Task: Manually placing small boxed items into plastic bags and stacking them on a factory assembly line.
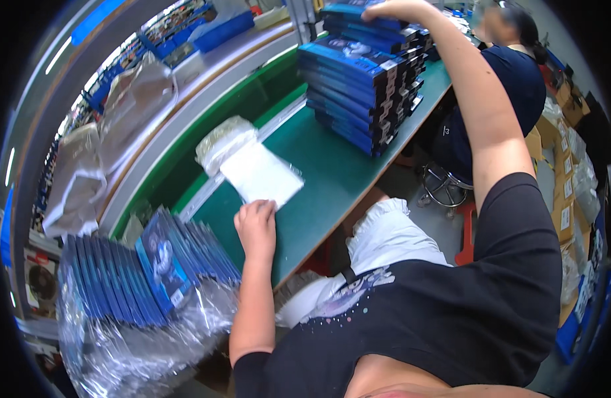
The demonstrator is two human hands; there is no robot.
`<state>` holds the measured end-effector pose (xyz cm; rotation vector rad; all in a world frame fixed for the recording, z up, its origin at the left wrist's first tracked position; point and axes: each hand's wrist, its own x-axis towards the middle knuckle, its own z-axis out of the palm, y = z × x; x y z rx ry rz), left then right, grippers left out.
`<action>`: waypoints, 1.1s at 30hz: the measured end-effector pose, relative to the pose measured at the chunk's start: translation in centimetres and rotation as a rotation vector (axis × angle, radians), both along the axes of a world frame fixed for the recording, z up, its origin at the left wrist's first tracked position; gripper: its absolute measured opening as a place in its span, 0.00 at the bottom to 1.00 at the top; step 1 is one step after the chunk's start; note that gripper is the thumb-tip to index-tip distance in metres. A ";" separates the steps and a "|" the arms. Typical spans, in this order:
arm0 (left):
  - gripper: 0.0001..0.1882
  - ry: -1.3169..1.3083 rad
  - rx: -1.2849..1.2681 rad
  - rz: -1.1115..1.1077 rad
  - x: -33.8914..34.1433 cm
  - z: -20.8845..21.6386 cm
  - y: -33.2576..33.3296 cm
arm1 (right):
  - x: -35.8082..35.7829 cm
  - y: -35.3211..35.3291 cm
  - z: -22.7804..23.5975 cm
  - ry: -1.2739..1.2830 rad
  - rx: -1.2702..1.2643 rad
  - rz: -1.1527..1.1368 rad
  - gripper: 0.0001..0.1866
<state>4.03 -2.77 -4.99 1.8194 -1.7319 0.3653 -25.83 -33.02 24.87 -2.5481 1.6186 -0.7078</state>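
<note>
On the green bench mat lies a flat white packet (260,174) with clear plastic at its edge. My left hand (256,222) is closed, its bent fingers at the packet's near corner. My right arm reaches far across to a stack of flat blue boxes (365,28) at the back. There my right hand (400,9) grips the top blue box, fingers over its upper side; part of the hand is cut off by the frame. A taller stack of blue boxes (348,86) stands just nearer. Against the packet's far end sits a crumpled clear plastic bundle (226,142).
At the left, several blue boxes (113,278) stand on edge in a clear plastic bag (146,351). A green ledge (163,176) borders the bench. Another person (511,73) sits at the far right by a metal-legged stool (445,182). Cardboard boxes (564,179) line the right side.
</note>
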 end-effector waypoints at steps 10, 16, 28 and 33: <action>0.10 -0.029 0.004 0.011 1.1 0.7 1.8 | -1.7 12.8 -9.3 -1.197 0.757 1.333 0.32; 0.10 0.021 0.086 -0.026 1.7 0.5 0.3 | -1.1 18.5 -22.8 -1.519 1.597 0.840 0.33; 0.06 0.348 -0.242 -0.107 1.5 0.7 -0.2 | 7.3 20.7 -25.3 -1.244 1.636 0.701 0.32; 0.07 0.572 -0.141 -0.036 1.9 1.0 -0.1 | 12.1 19.2 -26.8 -0.974 1.676 0.725 0.40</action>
